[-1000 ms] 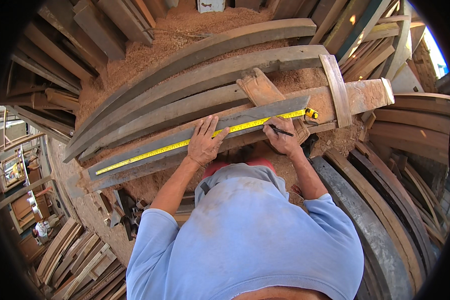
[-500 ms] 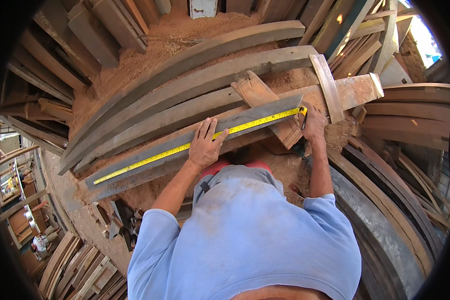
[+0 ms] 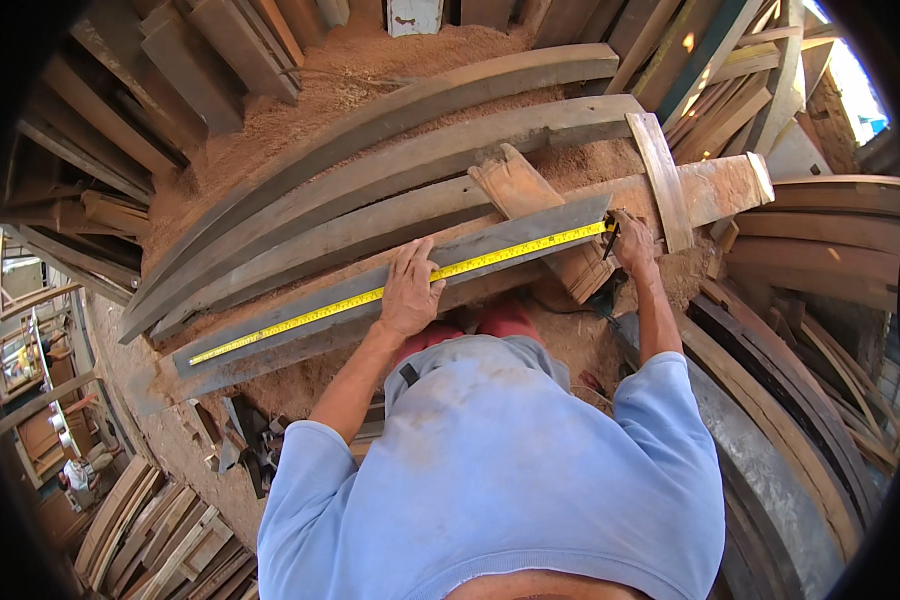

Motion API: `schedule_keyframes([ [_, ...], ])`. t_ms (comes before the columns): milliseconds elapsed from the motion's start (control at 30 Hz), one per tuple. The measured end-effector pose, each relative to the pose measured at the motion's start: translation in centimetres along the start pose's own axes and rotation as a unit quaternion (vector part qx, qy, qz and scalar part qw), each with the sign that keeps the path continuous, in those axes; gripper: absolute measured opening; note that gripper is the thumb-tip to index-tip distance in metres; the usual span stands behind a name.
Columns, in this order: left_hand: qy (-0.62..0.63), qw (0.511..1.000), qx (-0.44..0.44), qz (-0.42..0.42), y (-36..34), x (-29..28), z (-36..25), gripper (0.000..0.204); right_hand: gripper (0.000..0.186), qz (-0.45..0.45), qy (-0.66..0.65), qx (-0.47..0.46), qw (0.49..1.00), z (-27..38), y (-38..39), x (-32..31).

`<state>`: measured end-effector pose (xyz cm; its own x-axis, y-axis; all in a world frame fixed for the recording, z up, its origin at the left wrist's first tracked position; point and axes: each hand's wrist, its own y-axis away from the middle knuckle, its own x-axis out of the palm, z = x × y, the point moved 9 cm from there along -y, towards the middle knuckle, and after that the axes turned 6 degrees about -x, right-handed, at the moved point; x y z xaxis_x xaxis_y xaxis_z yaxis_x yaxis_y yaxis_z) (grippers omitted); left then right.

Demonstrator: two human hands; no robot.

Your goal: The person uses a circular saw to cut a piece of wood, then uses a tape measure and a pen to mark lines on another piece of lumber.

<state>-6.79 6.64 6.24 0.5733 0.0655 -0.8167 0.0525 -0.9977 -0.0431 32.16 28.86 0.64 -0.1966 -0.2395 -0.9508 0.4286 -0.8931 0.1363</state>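
A yellow tape measure [image 3: 515,250] is drawn out along a long grey board [image 3: 310,291], its free end near the board's left tip. Across the tape and board lies my left hand [image 3: 408,292], fingers stretched out, pressing on them. My right hand [image 3: 634,246] is closed at the board's right end, around the tape's case, which is mostly hidden by the fingers. A thin dark stick-like piece [image 3: 609,246] juts down beside those fingers; its kind is unclear. Under the board is a wider, sawdust-covered plank [image 3: 715,190].
Several curved grey-brown beams [image 3: 390,150] lie beyond the board. A short split plank [image 3: 515,180] and a narrow slat [image 3: 660,180] cross the work. Upright boards [image 3: 195,65] stand at the back left; curved timbers [image 3: 770,430] are stacked at the right. Reddish sawdust [image 3: 370,60] covers the ground.
My left hand has slid slightly left along the tape, its fingers closer together. My right hand has shifted a little at the case, which shows less yellow, and the dark thin piece stands out more.
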Motion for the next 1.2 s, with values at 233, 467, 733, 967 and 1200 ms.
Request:
schedule_keyframes([
  [233, -0.149, 0.987, -0.048, -0.026, -2.1, -2.2, -1.6, 0.017, 0.035, 0.057, -0.013, -0.116, 0.992, 0.6, 0.5, -1.5],
  [467, -0.111, 0.991, -0.024, 0.076, -7.2, -3.5, -4.8, 0.025, 0.039, 0.065, -0.236, -0.171, 0.955, 0.4, 1.2, -5.1],
  [733, -0.104, 0.947, -0.156, 0.259, -9.0, -1.9, -6.0, 0.026, 0.037, -0.042, -0.042, -0.187, 0.981, 4.0, -0.6, -11.2],
  [967, -0.104, 0.954, -0.196, 0.200, -6.3, -3.3, -4.0, 0.024, 0.048, -0.008, 0.015, -0.173, 0.985, 7.5, -3.2, -11.1],
  [1200, -0.146, 0.968, -0.167, 0.116, -5.4, -0.5, -4.6, 0.017, 0.035, -0.019, 0.055, -0.180, 0.982, 7.2, -3.1, -8.9],
])
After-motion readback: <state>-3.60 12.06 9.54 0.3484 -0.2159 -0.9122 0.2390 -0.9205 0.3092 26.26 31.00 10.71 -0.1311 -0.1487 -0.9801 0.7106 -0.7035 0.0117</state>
